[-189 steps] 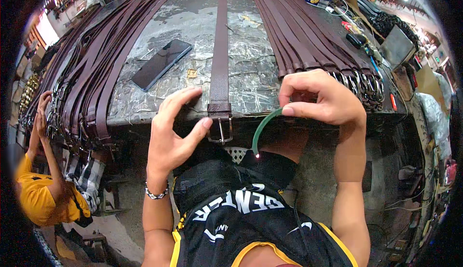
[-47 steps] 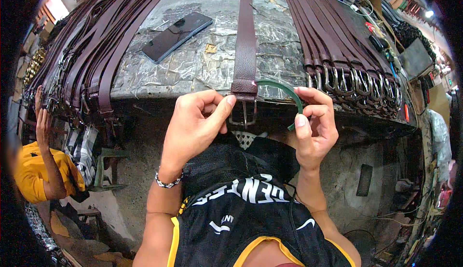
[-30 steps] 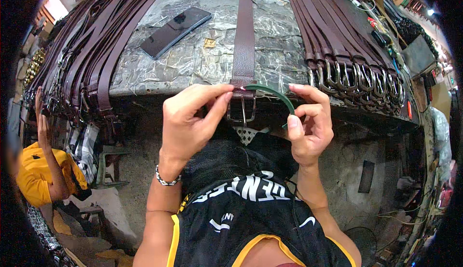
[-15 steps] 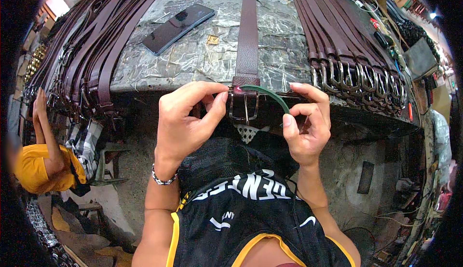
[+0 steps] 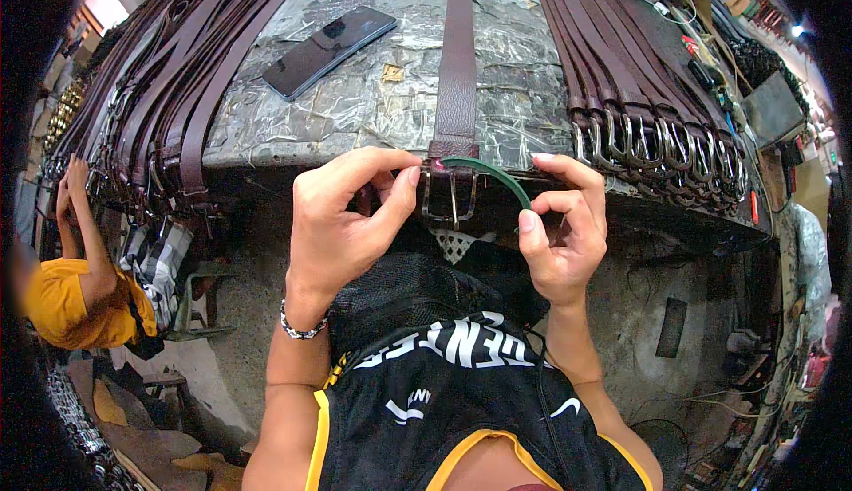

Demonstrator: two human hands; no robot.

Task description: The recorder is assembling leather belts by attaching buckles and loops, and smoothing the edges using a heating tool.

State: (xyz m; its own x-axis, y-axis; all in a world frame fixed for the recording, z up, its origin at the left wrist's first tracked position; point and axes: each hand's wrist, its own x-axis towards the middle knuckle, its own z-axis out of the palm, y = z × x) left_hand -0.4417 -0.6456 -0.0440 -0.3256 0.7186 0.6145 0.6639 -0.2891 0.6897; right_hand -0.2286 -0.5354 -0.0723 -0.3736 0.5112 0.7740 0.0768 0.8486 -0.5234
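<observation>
hands barely moved | left hand (image 5: 342,225) pinches belt (image 5: 457,65) end at table edge (image 5: 266,158) | right hand (image 5: 564,234) grips green strip (image 5: 497,176)

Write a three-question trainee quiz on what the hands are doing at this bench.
1. True or false: the right hand pinches a curved green strip.
2. Which hand is at the buckle end of the single brown belt? A) left hand B) right hand C) neither
3. Fill in: the dark phone lies on the bench to the ___ of that belt.

Key: 1 true. 2 A: its thumb and forefinger meet by the metal buckle at the bench edge. 3 left.
</observation>
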